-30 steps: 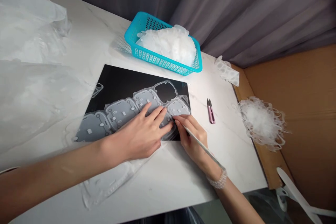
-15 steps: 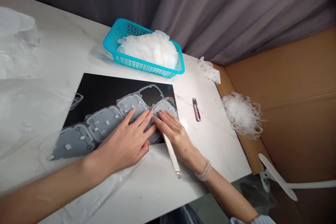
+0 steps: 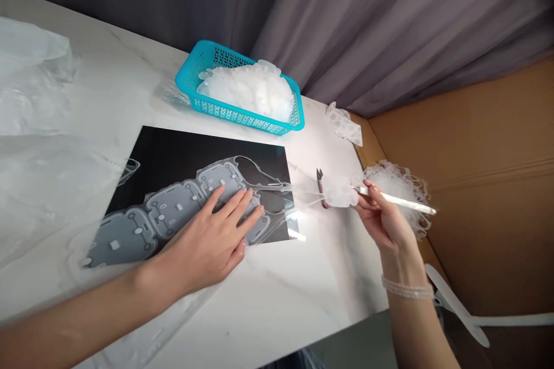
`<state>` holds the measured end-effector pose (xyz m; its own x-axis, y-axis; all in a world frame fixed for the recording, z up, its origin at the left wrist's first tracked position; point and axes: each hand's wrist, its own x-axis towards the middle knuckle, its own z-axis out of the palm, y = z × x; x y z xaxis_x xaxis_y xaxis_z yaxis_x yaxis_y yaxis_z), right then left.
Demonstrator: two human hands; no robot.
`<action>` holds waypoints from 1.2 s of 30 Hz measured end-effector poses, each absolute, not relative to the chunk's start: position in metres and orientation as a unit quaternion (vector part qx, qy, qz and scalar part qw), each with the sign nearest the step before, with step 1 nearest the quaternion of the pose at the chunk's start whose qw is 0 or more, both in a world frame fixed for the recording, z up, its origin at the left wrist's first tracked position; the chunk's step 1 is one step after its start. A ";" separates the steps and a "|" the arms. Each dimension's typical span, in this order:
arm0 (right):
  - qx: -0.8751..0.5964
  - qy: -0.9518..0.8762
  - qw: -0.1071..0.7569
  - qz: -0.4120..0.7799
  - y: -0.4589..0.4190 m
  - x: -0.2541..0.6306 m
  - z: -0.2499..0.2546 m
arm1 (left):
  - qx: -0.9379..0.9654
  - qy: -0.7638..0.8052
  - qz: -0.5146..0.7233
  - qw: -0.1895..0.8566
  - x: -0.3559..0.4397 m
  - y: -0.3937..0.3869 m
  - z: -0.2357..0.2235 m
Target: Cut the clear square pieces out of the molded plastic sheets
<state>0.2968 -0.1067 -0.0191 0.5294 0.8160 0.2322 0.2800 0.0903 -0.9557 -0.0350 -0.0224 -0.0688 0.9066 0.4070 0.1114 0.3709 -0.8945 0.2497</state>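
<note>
A clear plastic sheet [image 3: 179, 207] of linked moulded panels lies across a black board [image 3: 182, 147] on the worktop [image 3: 268, 294], its near left end running past the board's edge. At its right end two outlines have no panel in them, and thin stretched strips run from there over the board's right edge to a small frosted piece [image 3: 341, 191].

The left hand [image 3: 216, 230] rests flat on the sheet, fingers spread wide, gripping nothing. The right hand [image 3: 381, 219] is narrowed around a slim white tool [image 3: 409, 204], with the frosted piece at the fingertips by the tool's tip; how firmly that piece is pinched, I cannot tell.

The strips look taut, so a harder pull could snap them or tear the film unevenly. If the left hand's pressure eased, the sheet could slide on the smooth board. The tool's tip, so near the soft piece, could nick it. Small snips [image 3: 320, 181] lie just beside and partly behind the piece, where a loose strip could snag on them.

Beyond the board, a blue basket [image 3: 234, 115] holds a heap of frosted pieces [image 3: 251, 89]. Past the right hand is a tangle of scrap loops [image 3: 393, 176], which a dropped piece could get lost in, near a cardboard panel [image 3: 471, 144].
</note>
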 end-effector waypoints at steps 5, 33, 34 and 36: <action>-0.577 -0.327 0.669 0.334 -0.124 0.221 -0.004 | 0.848 0.275 0.160 0.424 -0.028 -0.020 -0.038; -0.649 -0.615 0.396 0.210 -0.093 0.154 -0.040 | 0.596 0.408 0.174 0.669 -0.022 -0.010 -0.030; -0.667 -0.602 0.391 0.202 -0.090 0.160 -0.042 | 0.585 0.421 0.187 0.667 -0.024 -0.008 -0.030; -0.697 -0.569 0.393 0.188 -0.085 0.174 -0.044 | 0.549 0.431 0.216 0.682 -0.028 -0.004 -0.030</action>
<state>0.1736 -0.0855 -0.0437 0.2822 0.9413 0.1852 0.6454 -0.0434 -0.7626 -0.0277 -0.0037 -0.0304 0.5342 0.7690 -0.3511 0.1782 0.3036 0.9360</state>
